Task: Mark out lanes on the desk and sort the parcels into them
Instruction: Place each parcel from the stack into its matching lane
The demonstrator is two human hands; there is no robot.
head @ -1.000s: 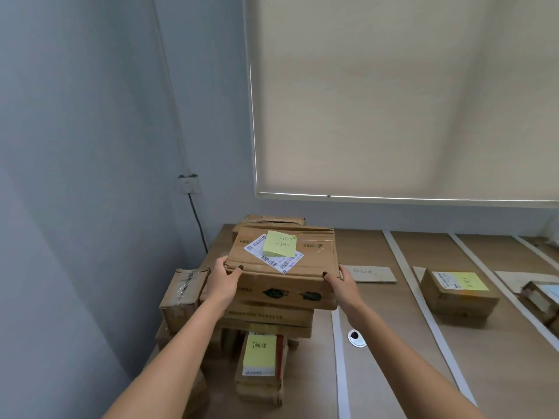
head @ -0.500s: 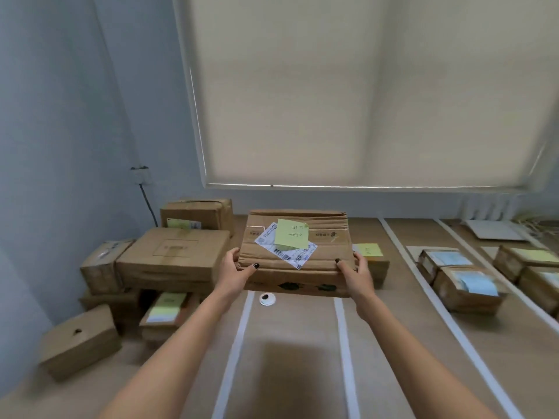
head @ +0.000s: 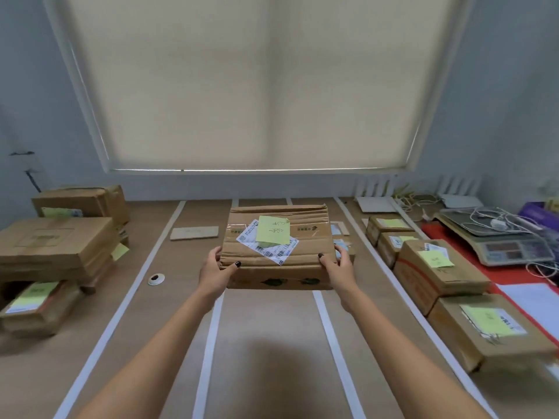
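We hold parcel [head: 276, 246] mid-frame, long axis L-R, label up; left hand [head: 215, 269] & right hand [head: 338, 267] clamped on its ends.

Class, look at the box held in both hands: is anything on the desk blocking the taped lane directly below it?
Nothing visible on the near stretch. The box hangs over the middle lane, bare between its tape strips; the box hides the far part.

A scale [head: 496, 237] carries what look like cables [head: 496, 217].

Bare forearms without sleeves; dark polish on the left hand [head: 216, 272] and right hand [head: 338, 272] nails.
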